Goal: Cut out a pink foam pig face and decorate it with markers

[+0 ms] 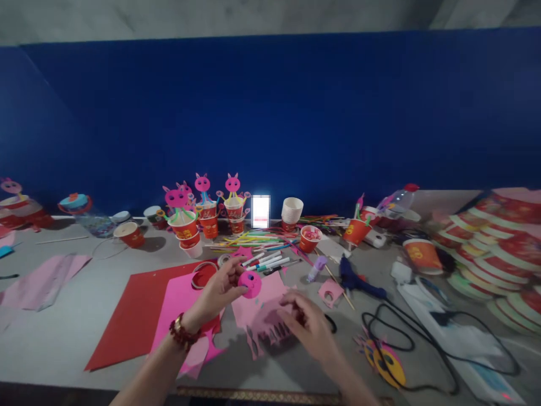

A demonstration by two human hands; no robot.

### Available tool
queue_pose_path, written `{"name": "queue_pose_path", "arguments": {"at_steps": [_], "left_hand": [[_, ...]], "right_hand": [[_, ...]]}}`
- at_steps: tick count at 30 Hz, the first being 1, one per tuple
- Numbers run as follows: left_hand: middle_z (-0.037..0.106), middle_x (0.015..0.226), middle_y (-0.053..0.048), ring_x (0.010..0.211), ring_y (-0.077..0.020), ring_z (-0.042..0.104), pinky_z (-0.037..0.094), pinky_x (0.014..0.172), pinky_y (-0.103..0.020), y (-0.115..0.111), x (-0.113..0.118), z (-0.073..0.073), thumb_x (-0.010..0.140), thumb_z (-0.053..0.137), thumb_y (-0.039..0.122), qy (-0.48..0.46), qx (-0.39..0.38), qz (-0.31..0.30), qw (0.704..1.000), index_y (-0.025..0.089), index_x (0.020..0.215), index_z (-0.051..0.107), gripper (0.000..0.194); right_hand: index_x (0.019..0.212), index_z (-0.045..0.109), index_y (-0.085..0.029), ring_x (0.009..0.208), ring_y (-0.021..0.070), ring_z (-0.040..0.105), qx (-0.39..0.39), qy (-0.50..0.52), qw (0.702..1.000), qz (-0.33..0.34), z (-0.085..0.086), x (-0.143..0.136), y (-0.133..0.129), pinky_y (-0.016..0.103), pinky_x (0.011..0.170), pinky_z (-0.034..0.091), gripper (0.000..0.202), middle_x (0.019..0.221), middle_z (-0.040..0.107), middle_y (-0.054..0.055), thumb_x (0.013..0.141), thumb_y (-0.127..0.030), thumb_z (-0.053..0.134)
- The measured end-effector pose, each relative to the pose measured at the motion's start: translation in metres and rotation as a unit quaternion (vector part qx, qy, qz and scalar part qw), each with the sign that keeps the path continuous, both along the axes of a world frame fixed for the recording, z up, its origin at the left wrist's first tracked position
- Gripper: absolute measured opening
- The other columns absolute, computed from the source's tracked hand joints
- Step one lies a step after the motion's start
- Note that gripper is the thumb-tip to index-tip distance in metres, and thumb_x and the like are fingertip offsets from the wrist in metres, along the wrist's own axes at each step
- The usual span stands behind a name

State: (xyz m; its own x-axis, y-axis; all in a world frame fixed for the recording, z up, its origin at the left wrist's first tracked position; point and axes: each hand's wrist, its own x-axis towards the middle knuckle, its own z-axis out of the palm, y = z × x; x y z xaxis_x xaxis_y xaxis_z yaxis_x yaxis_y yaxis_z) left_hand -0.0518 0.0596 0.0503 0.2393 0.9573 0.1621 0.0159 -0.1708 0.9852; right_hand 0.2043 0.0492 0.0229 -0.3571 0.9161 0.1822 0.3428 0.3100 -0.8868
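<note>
My left hand pinches a round pink paper face with a drawn eye and smile between thumb and fingers. To its right, my right hand hovers with fingers loosely curled and thumb a little apart; nothing shows between them. Below both hands lies a light pink sheet with cut, fringed edges. Left of it are a hot-pink sheet and a large red sheet, with a roll of tape on them. Several markers lie just behind the hands.
Red paper cups with pink paper figures stand at the back. Pipe cleaners lie in front. To the right are a blue glue gun, a black cord, a power strip and stacked paper bowls. A glue stick stands nearer.
</note>
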Motion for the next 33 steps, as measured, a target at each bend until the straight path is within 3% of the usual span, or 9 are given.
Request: {"name": "queue_pose_path", "arguments": {"at_steps": [6,11,15,18,21,23,26,30,33], "left_hand": [[0.055,0.107,-0.006,0.096,-0.0179,0.057,0.049,0.084,-0.031,-0.011,0.034,0.002,0.089,0.065,0.021,-0.053,-0.004,-0.052,0.997,0.027,0.139,0.042,0.056],[0.057,0.112,-0.007,0.096,-0.0187,0.059,0.050,0.083,-0.030,-0.017,0.045,-0.010,0.085,0.071,0.027,-0.125,-0.027,-0.017,0.992,0.025,0.131,0.051,0.050],[0.065,0.102,-0.007,0.090,-0.0184,0.062,0.051,0.082,-0.030,-0.032,0.066,-0.023,0.089,0.065,0.035,-0.155,-0.072,0.114,0.979,0.021,0.112,0.064,0.027],[0.066,0.113,-0.010,0.104,-0.0241,0.062,0.052,0.089,-0.036,-0.042,0.084,-0.028,0.091,0.063,0.037,-0.190,-0.085,0.122,0.971,0.021,0.116,0.064,0.030],[0.062,0.125,-0.012,0.114,-0.0279,0.060,0.051,0.093,-0.039,-0.045,0.098,-0.027,0.091,0.062,0.040,-0.255,-0.097,0.106,0.956,0.023,0.125,0.059,0.039],[0.061,0.129,-0.012,0.118,-0.0283,0.058,0.050,0.096,-0.039,-0.044,0.103,-0.026,0.090,0.063,0.040,-0.268,-0.104,0.105,0.952,0.023,0.125,0.059,0.039],[0.061,0.130,-0.011,0.123,-0.0279,0.055,0.047,0.101,-0.037,-0.042,0.105,-0.024,0.088,0.066,0.036,-0.260,-0.111,0.109,0.953,0.024,0.123,0.061,0.038],[0.061,0.130,-0.012,0.118,-0.0292,0.058,0.049,0.097,-0.038,-0.041,0.097,-0.026,0.087,0.067,0.036,-0.275,-0.135,0.112,0.945,0.023,0.123,0.063,0.039],[0.061,0.129,-0.014,0.113,-0.0297,0.061,0.053,0.089,-0.038,-0.038,0.088,-0.028,0.086,0.068,0.035,-0.298,-0.158,0.113,0.935,0.022,0.121,0.064,0.038]], "right_hand": [[0.082,0.055,-0.020,0.041,0.0060,0.034,-0.187,0.247,0.951,0.002,0.004,-0.030,-0.003,0.018,0.040,0.030,0.031,0.056,0.043,-0.008,0.083,-0.049,0.068],[0.074,0.050,-0.020,0.038,0.0050,0.033,-0.204,0.297,0.931,-0.049,-0.006,-0.027,-0.006,0.017,0.038,0.029,0.036,0.050,0.040,-0.010,0.082,-0.050,0.069],[0.076,0.052,-0.020,0.041,0.0069,0.037,-0.125,0.271,0.949,-0.105,-0.006,-0.023,-0.007,0.018,0.040,0.033,0.028,0.055,0.042,-0.008,0.089,-0.042,0.063],[0.080,0.057,-0.020,0.052,0.0112,0.050,0.043,0.170,0.974,-0.140,-0.007,-0.021,-0.008,0.021,0.049,0.043,0.016,0.065,0.055,-0.003,0.092,-0.030,0.059],[0.087,0.062,-0.021,0.078,0.0185,0.065,0.217,0.073,0.965,-0.125,-0.012,-0.019,-0.009,0.028,0.070,0.053,0.008,0.086,0.067,0.005,0.091,-0.017,0.056],[0.093,0.064,-0.022,0.091,0.0218,0.067,0.279,0.019,0.954,-0.110,-0.017,-0.019,-0.011,0.032,0.079,0.055,0.014,0.095,0.070,0.008,0.090,-0.012,0.055],[0.102,0.066,-0.023,0.097,0.0233,0.067,0.311,-0.038,0.945,-0.093,-0.022,-0.017,-0.017,0.034,0.082,0.057,0.021,0.104,0.070,0.010,0.089,-0.010,0.056],[0.112,0.063,-0.023,0.099,0.0252,0.066,0.299,-0.046,0.951,-0.065,-0.021,0.001,-0.013,0.037,0.083,0.057,0.025,0.107,0.069,0.011,0.087,-0.022,0.064],[0.112,0.060,-0.022,0.088,0.0238,0.065,0.232,-0.008,0.956,-0.178,-0.021,0.028,0.011,0.038,0.075,0.057,0.025,0.104,0.067,0.011,0.090,-0.031,0.061]]}}
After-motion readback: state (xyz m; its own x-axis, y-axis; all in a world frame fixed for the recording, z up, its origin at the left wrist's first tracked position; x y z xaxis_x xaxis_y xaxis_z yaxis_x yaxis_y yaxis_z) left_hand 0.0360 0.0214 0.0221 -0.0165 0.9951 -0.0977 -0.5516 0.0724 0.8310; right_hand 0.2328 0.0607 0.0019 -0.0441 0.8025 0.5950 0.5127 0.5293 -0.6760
